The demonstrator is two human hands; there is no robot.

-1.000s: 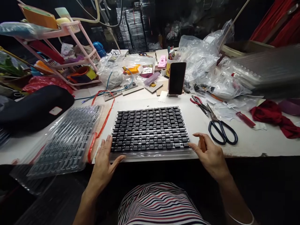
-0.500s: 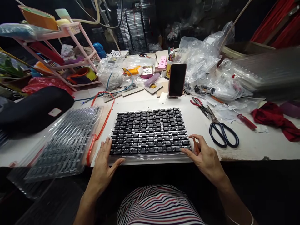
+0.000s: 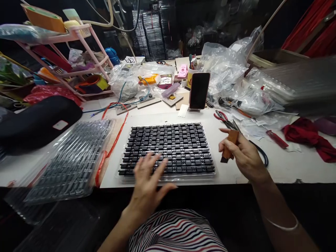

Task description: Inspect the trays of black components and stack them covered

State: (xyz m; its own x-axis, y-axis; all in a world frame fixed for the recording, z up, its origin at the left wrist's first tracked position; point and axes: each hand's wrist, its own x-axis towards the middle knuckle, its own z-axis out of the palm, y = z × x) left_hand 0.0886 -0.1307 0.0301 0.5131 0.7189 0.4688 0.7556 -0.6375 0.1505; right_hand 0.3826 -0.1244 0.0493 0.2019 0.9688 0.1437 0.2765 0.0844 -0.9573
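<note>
A clear plastic tray (image 3: 168, 148) filled with rows of small black parts lies on the white table (image 3: 278, 168) right in front of me. My left hand (image 3: 148, 182) hovers open over the tray's near left part, fingers spread and blurred by motion. My right hand (image 3: 243, 155) is raised just right of the tray and closed on a small brown block with a dark end (image 3: 229, 147). The hand covers part of the black-handled scissors (image 3: 259, 154).
A stack of similar trays in clear plastic (image 3: 68, 157) sits at the left with a red cord (image 3: 112, 140) beside it. A phone (image 3: 198, 90) stands upright behind the tray. Red-handled pliers (image 3: 223, 118), plastic bags (image 3: 231, 73), a red cloth (image 3: 309, 134) and a pink rack (image 3: 78, 52) crowd the back.
My left hand left the tray's near left corner and swung right over the tray. My right hand lifted off the tray's right corner, holding the brown block up.
</note>
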